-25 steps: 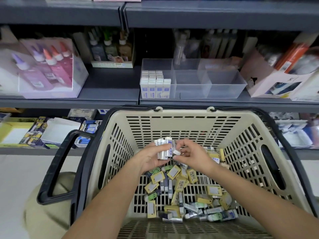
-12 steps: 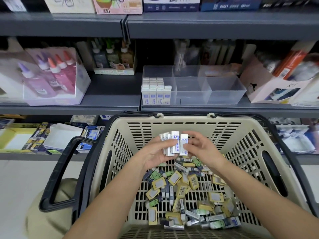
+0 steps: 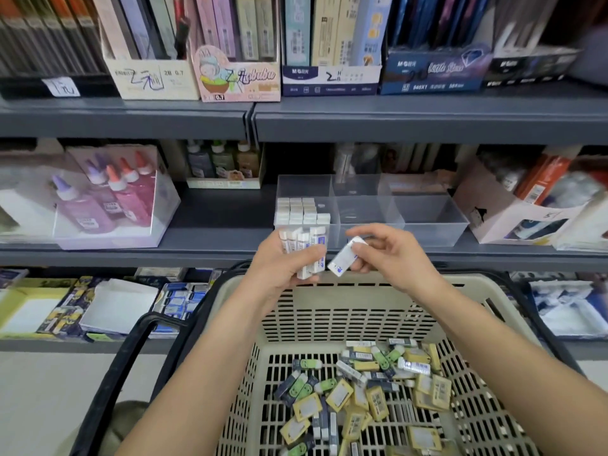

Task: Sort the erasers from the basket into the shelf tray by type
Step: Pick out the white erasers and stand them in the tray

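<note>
The left hand [image 3: 283,261] grips a bunch of white erasers [image 3: 304,240] standing up in its curled fingers. The right hand [image 3: 391,255] pinches one white eraser [image 3: 343,258], tilted, just beside the bunch. Both hands are above the far rim of the basket [image 3: 345,291], close in front of the clear tray [image 3: 427,222] on the shelf [image 3: 214,238]. The tray's front left box holds rows of white erasers [image 3: 301,210]. A pile of yellow, green and dark erasers [image 3: 362,396] lies in the basket.

Grey shelf [image 3: 217,222] with clear tray [image 3: 431,222]; glue box [image 3: 105,228]
</note>
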